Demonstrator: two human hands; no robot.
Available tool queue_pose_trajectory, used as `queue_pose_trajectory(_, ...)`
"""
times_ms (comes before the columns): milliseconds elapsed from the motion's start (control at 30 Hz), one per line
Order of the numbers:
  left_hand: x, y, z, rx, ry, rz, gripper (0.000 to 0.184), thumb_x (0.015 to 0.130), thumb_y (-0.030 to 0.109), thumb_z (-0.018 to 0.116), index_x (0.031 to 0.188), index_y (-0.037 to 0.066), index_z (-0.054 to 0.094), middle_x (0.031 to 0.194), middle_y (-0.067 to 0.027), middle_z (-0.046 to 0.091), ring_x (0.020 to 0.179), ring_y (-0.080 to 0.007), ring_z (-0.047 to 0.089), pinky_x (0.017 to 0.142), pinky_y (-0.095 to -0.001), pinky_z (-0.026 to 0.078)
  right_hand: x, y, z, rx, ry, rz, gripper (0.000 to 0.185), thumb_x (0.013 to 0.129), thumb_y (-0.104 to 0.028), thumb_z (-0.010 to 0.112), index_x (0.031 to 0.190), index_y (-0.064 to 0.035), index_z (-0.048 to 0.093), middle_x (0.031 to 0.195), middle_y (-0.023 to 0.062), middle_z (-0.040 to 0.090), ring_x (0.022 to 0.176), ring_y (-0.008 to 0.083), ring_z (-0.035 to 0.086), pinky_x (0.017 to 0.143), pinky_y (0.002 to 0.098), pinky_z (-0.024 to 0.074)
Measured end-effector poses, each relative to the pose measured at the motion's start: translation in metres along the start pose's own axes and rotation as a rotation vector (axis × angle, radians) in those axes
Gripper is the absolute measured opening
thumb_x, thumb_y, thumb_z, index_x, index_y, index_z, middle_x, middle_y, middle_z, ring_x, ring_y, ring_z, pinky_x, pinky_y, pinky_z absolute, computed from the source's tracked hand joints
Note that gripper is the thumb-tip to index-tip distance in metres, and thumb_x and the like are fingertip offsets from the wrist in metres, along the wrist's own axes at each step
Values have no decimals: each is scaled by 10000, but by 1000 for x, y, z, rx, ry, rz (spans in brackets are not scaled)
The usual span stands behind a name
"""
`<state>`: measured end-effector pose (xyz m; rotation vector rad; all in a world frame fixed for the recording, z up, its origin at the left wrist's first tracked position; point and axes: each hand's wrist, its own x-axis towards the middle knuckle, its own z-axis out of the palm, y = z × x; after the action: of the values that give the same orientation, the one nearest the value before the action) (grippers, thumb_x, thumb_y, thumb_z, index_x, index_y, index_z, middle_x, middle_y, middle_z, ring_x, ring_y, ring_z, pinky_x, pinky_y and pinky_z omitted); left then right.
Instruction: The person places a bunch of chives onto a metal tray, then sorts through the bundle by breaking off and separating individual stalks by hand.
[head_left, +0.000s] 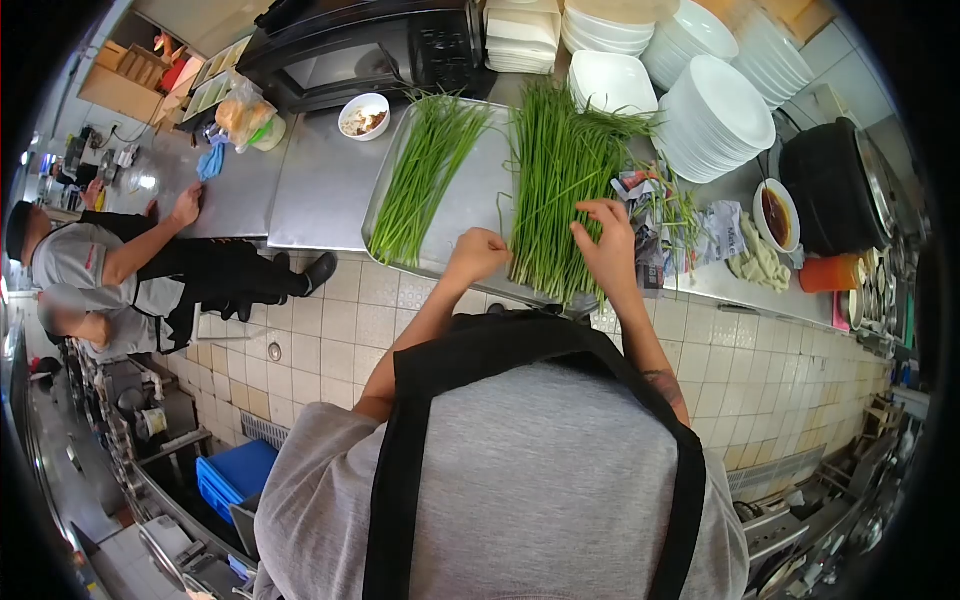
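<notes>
A large bunch of long green garlic chives (560,180) lies in front of me, cut ends toward me. A smaller bunch of chives (425,165) rests on the left side of the metal tray (440,235). My left hand (478,255) is closed, fingers curled, at the left edge of the large bunch near its cut ends. Whatever those fingers may hold is hidden. My right hand (606,245) hovers at or on the right side of that bunch, thumb and fingers apart. Crumpled newspaper (650,245) with loose green scraps on it lies to its right.
Stacked white bowls (715,120) and square plates (612,85) stand behind the chives. A small bowl (364,117) sits near the black microwave (360,60). Right are a bowl of dark sauce (776,215), a cloth (758,262) and a black pot (835,185). Co-workers stand at left.
</notes>
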<state>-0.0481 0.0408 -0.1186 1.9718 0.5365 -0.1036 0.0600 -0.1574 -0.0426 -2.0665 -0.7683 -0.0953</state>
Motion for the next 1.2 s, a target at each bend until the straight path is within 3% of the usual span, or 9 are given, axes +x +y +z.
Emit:
queue_pose_trajectory(133,-21,28,-31,-454,-139,-64,134,798,122,646,826,-7,625,681,-26,597,628,-81,546,545,-219,426,-8,-14,13,229,-172,107,172,764,-102,660,920,-31,647,811,119,604,726,203,599,649,295,463)
queue_pose_trajectory(200,-31,41,-38,-519,-150,-13,105,815,103,631,856,8,615,707,-15,591,642,-76,534,562,-209,414,-11,-27,20,334,-301,190,173,788,-122,653,930,-24,647,803,108,616,721,170,596,648,273,457)
queue_pose_trajectory(400,-53,73,-43,-611,-105,116,87,815,70,633,871,7,610,740,-13,595,667,-75,524,600,-206,411,-12,-55,36,797,-314,289,174,829,-134,634,929,8,640,808,36,633,743,86,577,654,228,446)
queue_pose_trajectory(600,-59,72,-46,-522,-108,163,83,791,28,646,858,4,604,748,-3,592,667,-65,523,602,-206,415,-6,-63,34,991,-372,357,130,822,-106,639,869,15,633,799,23,636,736,71,571,663,217,446)
queue_pose_trajectory(733,-64,82,-52,-446,-81,148,109,797,35,639,897,18,599,805,-3,588,662,-60,514,605,-207,416,-6,-57,38,813,-391,298,109,803,-99,648,831,5,633,777,24,629,694,66,552,618,221,439)
queue_pose_trajectory(900,-57,86,-56,-753,-43,116,179,830,96,625,992,23,612,824,5,580,648,-50,494,597,-213,412,-4,-73,22,524,-449,189,109,772,-99,663,810,-1,634,751,38,608,629,82,519,560,228,413)
queue_pose_trajectory(933,-55,87,-55,-838,-21,80,191,836,109,623,1005,21,616,816,8,580,646,-48,491,595,-213,410,-5,-74,22,524,-439,189,112,771,-101,666,808,0,634,756,40,605,626,87,519,561,229,414)
queue_pose_trajectory(1200,-46,89,-43,-665,145,189,204,824,72,624,1013,-6,634,763,-2,614,650,-62,505,621,-201,419,-9,-70,32,740,-305,308,159,774,-126,685,821,19,639,688,33,605,603,64,521,537,211,407)
